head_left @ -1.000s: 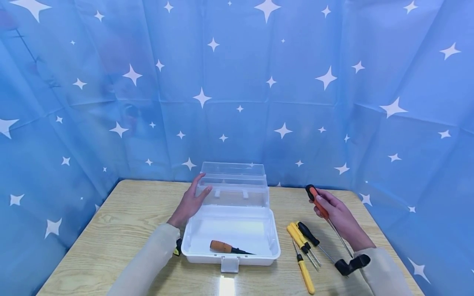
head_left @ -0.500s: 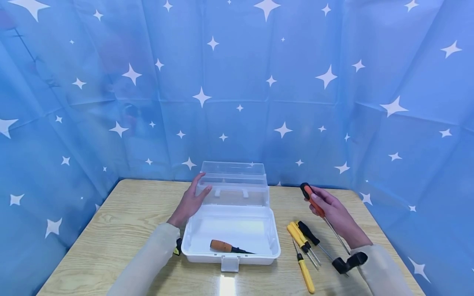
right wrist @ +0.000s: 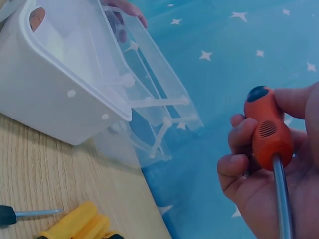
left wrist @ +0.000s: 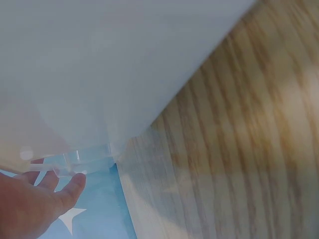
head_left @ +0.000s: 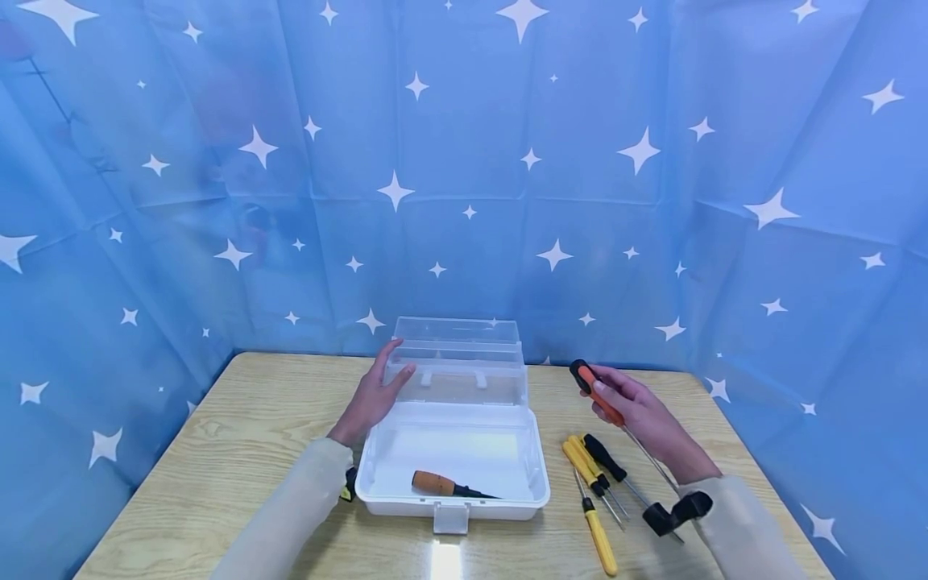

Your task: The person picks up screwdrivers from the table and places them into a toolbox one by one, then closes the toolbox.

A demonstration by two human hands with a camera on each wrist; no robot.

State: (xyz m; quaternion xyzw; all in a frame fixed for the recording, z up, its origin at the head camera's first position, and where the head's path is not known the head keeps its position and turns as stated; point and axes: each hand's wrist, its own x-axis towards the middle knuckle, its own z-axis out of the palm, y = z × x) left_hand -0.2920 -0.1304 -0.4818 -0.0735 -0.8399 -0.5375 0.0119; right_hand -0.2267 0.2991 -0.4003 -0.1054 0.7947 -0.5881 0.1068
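Observation:
My right hand (head_left: 648,415) grips an orange-and-black screwdriver (head_left: 607,403) by its handle, raised over the right side of the table. Its long metal shaft slants back toward the wrist; the right wrist view shows thumb and fingers round the orange handle (right wrist: 269,127). A white toolbox (head_left: 540,463) stands with its clear lid (head_left: 464,383) and clear trays swung up at the back. My left hand (head_left: 370,403) holds the left edge of that clear part, thumb in front; some fingers are hidden behind it. Inside the box lies a screwdriver with an orange-brown handle (head_left: 432,482).
Yellow-handled screwdrivers (head_left: 580,457) and a black-handled screwdriver (head_left: 603,457) lie right of the box. Another yellow screwdriver (head_left: 600,538) lies closer to me. A small black-and-yellow object (head_left: 348,485) is partly hidden beside the left sleeve. A starry blue curtain (head_left: 464,161) encloses the table.
My right hand has moved left toward the toolbox, carrying the orange-and-black screwdriver. My left hand and the toolbox have stayed in place.

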